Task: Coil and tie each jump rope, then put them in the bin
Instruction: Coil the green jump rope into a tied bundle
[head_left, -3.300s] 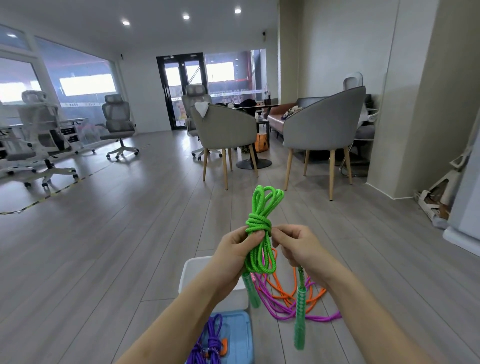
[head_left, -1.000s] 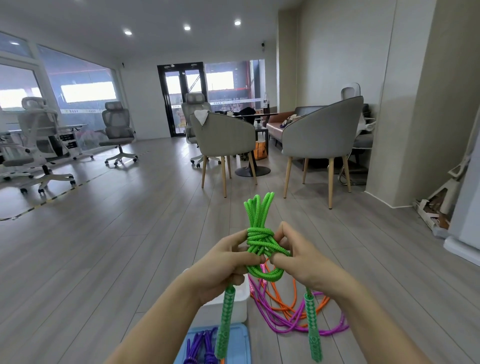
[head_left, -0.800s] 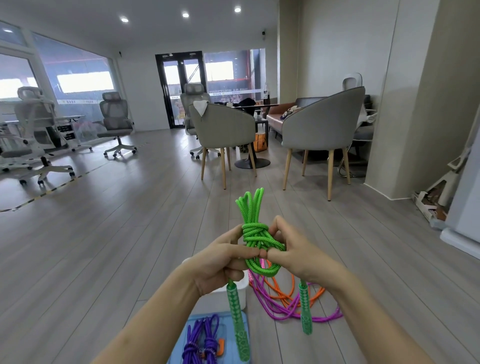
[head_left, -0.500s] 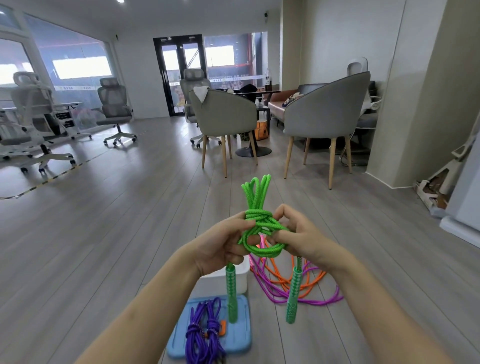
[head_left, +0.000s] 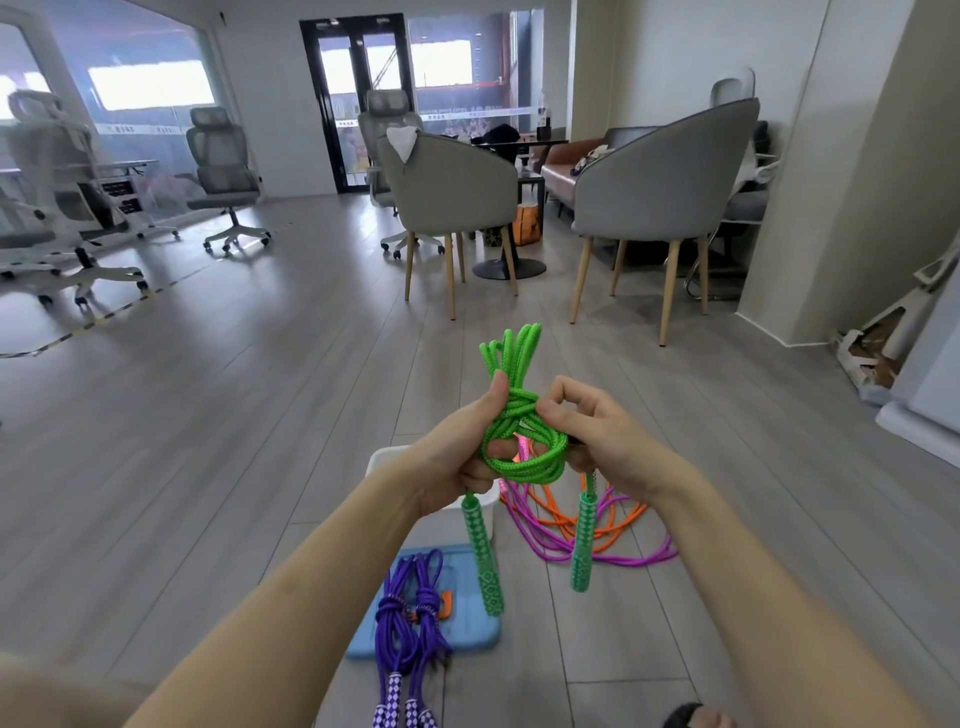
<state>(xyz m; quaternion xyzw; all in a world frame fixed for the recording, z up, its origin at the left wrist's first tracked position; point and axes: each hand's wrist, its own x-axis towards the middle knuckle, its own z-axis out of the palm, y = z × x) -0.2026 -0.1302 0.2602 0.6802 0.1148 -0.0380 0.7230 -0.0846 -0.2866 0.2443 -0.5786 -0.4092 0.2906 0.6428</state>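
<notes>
Green jump rope, coiled and knotted, gripped by left hand and pinched by right hand.

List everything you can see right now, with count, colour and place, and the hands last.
green jump rope: 1, green, coiled and knotted, held up in both hands, two handles hanging down
purple jump rope: 1, purple, tied bundle lying across the blue lid
pink rope: 1, pink-magenta, loose on the floor
orange rope: 1, orange, loose on the floor, tangled with the pink one
bin: 1, white, on the floor behind the left hand
lid: 1, light blue, flat on the floor in front of the bin
armchairs: 2, grey with wooden legs, at a table further back
office chairs: at least 3, grey and white, left side and by the door
left hand: grips the coil
right hand: pinches the knot
</notes>
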